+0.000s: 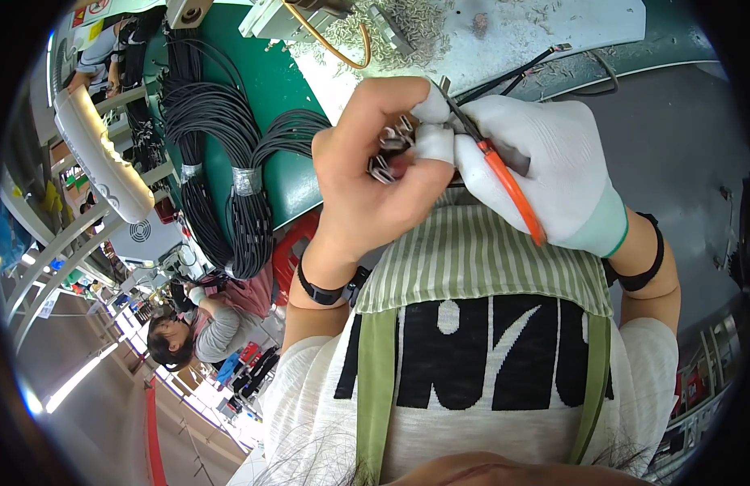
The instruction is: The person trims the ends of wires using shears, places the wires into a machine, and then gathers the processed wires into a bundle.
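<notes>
While the bare left hand [375,174] clenches small grey metal clips [384,166], the white-gloved right hand [545,166] grips orange-handled snips [504,182]; the step looks like trimming. Next, I judge, the blades need steadying at the clips.

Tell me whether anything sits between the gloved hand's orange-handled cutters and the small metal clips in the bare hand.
Nothing visible does. The orange-handled cutters in the white-gloved right hand reach straight to the small metal clips pinched by the bare left hand.

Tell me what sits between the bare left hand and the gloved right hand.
In the head view, small metal clips held in the left hand and the orange-handled cutters in the right hand meet there, beside white-taped fingertips.
</notes>
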